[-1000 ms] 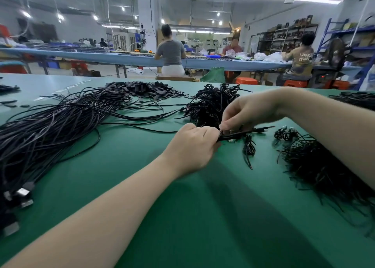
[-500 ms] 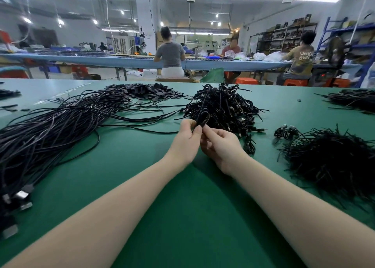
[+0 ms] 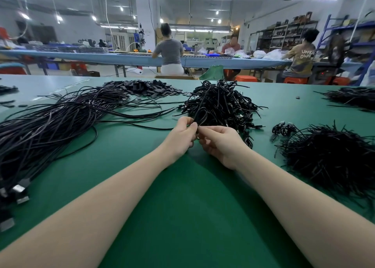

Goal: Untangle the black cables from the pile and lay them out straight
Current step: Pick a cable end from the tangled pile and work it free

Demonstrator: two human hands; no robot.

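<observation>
A tangled pile of black cables (image 3: 221, 107) lies on the green table (image 3: 182, 206) just beyond my hands. A looped black cable (image 3: 200, 116) rises from between my fingertips towards that pile. My left hand (image 3: 181, 135) pinches the loop's lower end with thumb and fingers. My right hand (image 3: 219, 143) sits right beside it, palm up, fingers curled round the same cable. To the left a long bundle of straightened black cables (image 3: 50, 125) stretches across the table, with metal plugs (image 3: 19, 188) at its near end.
A heap of short black ties (image 3: 332, 156) fills the right side, with a small coiled cable (image 3: 282, 128) beside it. Flat black pieces (image 3: 146, 88) lie at the back, more cables (image 3: 353, 98) at far right. People sit at a long bench (image 3: 121, 57) behind.
My right hand has come back from reaching over the left to sit beside it, palm up. Both hands now hold a looped cable close together, where a second ago they held a plug end.
</observation>
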